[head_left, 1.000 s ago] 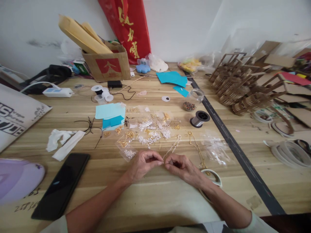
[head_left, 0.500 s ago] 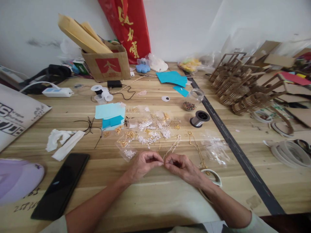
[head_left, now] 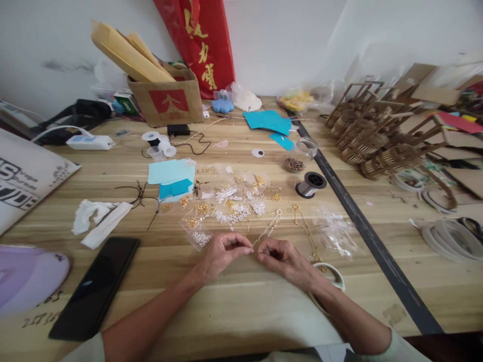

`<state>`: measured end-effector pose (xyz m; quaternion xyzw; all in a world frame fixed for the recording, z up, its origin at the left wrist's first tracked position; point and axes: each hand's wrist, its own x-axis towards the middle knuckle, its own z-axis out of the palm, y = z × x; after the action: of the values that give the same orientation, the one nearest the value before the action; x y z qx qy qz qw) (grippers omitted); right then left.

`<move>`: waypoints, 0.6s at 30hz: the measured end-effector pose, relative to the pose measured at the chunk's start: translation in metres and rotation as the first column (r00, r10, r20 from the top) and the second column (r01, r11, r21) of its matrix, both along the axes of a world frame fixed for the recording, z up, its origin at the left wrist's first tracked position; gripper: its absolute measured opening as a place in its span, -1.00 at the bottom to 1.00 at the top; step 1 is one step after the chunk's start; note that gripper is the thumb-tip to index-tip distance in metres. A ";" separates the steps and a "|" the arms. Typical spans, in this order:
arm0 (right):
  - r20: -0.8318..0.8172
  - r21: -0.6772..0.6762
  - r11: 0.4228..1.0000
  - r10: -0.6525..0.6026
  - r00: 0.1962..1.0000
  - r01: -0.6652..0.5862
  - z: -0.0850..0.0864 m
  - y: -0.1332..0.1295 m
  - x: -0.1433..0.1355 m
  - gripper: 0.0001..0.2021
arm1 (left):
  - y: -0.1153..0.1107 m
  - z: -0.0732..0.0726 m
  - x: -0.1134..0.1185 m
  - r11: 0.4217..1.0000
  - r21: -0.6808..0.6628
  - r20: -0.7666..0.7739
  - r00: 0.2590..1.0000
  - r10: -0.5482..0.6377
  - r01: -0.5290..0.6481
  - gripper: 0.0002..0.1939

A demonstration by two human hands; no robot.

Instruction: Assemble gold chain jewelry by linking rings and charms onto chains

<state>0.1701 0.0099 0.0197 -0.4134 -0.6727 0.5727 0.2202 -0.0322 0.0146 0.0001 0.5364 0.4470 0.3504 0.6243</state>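
A thin silver-coloured chain lies on the wooden table and runs from a small ring at its far end towards my fingertips. My left hand is closed in a pinch at the chain's near end. Just to its right, my right hand has thumb and forefinger pressed together; whatever they hold is too small or hidden to name. The two pinches are slightly apart. A gold chain lies beyond my right wrist. Silver beads and gold beads lie on small clear bags beyond my left hand.
A wire spool and a jar of beads stand at the back right. A phone lies left of my forearm. Clear plastic bags and a pale ring-shaped band are to the right. Wooden baskets stand further off.
The fingertips of my two hands have drawn slightly apart, the left ones rising a little. The things on the table stay put.
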 end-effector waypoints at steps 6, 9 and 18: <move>0.020 0.003 1.000 -0.010 1.000 0.009 -0.001 -0.001 0.000 -0.72 | 0.000 0.001 0.000 1.000 -0.014 0.008 1.000 0.012 -0.012 -0.92; 0.013 0.016 1.000 -0.010 1.000 0.010 0.000 -0.001 0.000 -0.73 | 0.000 0.001 0.000 1.000 -0.004 0.006 1.000 0.010 -0.010 -0.91; 0.020 0.027 1.000 -0.003 1.000 0.002 -0.001 -0.001 -0.001 -0.76 | 0.000 0.001 0.000 1.000 0.011 -0.018 0.999 -0.029 0.029 -0.90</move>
<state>0.1693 0.0091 0.0191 -0.4169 -0.6820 0.5593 0.2196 -0.0326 0.0143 0.0007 0.5493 0.4427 0.3392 0.6223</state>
